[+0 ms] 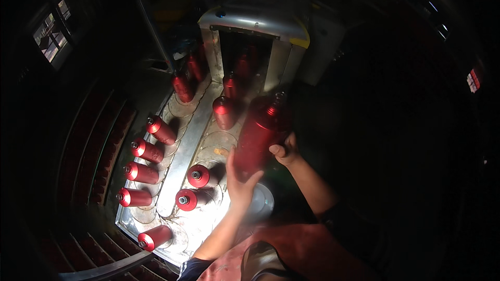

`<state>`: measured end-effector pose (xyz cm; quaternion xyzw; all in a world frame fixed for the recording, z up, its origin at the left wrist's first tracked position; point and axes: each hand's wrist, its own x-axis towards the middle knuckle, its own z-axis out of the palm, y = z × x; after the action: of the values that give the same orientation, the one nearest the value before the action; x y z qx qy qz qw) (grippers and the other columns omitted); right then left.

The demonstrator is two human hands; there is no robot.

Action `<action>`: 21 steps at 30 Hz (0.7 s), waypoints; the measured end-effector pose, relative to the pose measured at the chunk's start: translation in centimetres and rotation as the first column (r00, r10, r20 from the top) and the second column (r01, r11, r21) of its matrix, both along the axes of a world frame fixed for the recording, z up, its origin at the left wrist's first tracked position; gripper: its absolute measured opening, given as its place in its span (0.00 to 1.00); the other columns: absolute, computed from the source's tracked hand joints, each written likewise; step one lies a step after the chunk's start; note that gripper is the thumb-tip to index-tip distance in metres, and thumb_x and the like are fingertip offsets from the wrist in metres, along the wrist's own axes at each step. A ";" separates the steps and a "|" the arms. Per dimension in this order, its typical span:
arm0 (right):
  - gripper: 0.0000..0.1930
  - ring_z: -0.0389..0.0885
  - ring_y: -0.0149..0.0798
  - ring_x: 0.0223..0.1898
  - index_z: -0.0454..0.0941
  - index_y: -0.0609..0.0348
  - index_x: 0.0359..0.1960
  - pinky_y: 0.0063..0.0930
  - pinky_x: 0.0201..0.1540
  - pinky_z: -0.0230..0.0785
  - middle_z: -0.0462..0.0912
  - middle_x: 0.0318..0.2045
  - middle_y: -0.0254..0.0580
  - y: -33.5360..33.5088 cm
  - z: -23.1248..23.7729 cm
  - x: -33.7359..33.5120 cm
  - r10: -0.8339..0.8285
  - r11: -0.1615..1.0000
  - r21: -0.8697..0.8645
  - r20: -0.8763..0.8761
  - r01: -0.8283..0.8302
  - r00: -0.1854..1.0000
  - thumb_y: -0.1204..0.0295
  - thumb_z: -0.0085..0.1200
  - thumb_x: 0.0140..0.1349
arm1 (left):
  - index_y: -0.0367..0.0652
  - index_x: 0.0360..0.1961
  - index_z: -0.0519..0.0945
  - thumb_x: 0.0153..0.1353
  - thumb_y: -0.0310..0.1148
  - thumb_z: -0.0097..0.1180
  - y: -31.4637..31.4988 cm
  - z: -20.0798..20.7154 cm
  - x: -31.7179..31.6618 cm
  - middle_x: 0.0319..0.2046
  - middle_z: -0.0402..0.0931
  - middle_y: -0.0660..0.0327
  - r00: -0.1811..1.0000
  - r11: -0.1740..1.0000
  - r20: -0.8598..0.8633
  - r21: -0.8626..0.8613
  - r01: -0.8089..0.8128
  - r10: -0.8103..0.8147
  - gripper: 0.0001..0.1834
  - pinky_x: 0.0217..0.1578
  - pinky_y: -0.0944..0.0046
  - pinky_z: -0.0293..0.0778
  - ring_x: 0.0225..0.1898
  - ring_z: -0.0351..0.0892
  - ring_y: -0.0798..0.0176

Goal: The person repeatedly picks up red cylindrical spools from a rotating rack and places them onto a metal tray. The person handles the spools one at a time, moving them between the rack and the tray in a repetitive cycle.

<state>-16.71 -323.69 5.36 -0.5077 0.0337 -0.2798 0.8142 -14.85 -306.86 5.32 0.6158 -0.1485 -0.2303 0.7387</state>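
Note:
Between my two hands I hold a large red metal bottle point(259, 138), raised close to me and slightly tilted, with a narrow fitting on its neck at the top. My left hand point(240, 184) cups its lower left side, thumb spread along the bottom. On its right side my right hand point(286, 151) grips it, thumb forward and the other fingers partly hidden behind. Just beyond stands a similar red bottle point(224, 113) on the conveyor. Two more, a red bottle point(198, 176) and another red bottle point(186, 200), stand left of my left hand.
A looping conveyor point(216, 143) with round plates carries several more red bottles along its left side, split by a metal divider point(183, 156). At the far end it enters a metal housing point(254, 21). A pale round container point(261, 201) sits below my hands. Slatted racks point(99, 145) stand at left.

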 end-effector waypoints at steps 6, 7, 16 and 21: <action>0.55 0.66 0.42 0.66 0.55 0.63 0.72 0.40 0.70 0.58 0.68 0.65 0.45 -18.2 3.8 5.0 -0.122 0.886 -0.411 0.238 0.213 0.964 0.55 0.74 0.45 | 0.40 0.74 0.55 0.64 0.20 0.58 -5.7 -0.6 -1.4 0.70 0.61 0.49 0.977 0.978 -0.070 0.057 -0.199 0.203 0.39 0.50 0.62 0.79 0.54 0.78 0.57; 0.54 0.68 0.41 0.64 0.55 0.61 0.72 0.39 0.68 0.59 0.69 0.64 0.43 -21.8 5.8 7.0 -0.152 0.917 -0.317 0.287 0.243 0.946 0.57 0.74 0.45 | 0.40 0.72 0.57 0.64 0.19 0.57 -5.8 -0.1 -1.8 0.68 0.64 0.49 0.947 0.953 -0.124 0.096 -0.287 0.298 0.37 0.48 0.63 0.79 0.52 0.79 0.59; 0.36 0.78 0.40 0.53 0.71 0.64 0.59 0.33 0.57 0.69 0.80 0.53 0.46 -47.8 11.5 25.5 -0.556 0.710 -0.347 0.259 0.613 0.790 0.61 0.73 0.53 | 0.40 0.68 0.63 0.66 0.20 0.53 -1.6 -0.2 -7.1 0.56 0.72 0.54 0.560 0.528 -0.036 0.390 -0.755 0.828 0.30 0.33 0.69 0.78 0.41 0.79 0.64; 0.44 0.77 0.44 0.56 0.66 0.68 0.63 0.36 0.61 0.67 0.77 0.57 0.51 -53.0 3.7 36.7 -0.583 0.700 -0.402 0.154 0.590 0.797 0.57 0.75 0.49 | 0.41 0.66 0.64 0.65 0.19 0.53 -0.3 0.6 -11.8 0.50 0.75 0.58 0.354 0.301 0.062 0.402 -0.864 0.933 0.28 0.28 0.71 0.76 0.39 0.80 0.65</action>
<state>20.01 -376.70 9.08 -0.6350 0.1247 -0.5282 0.5497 -26.62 -307.13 5.89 0.6935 0.3372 0.1453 0.6198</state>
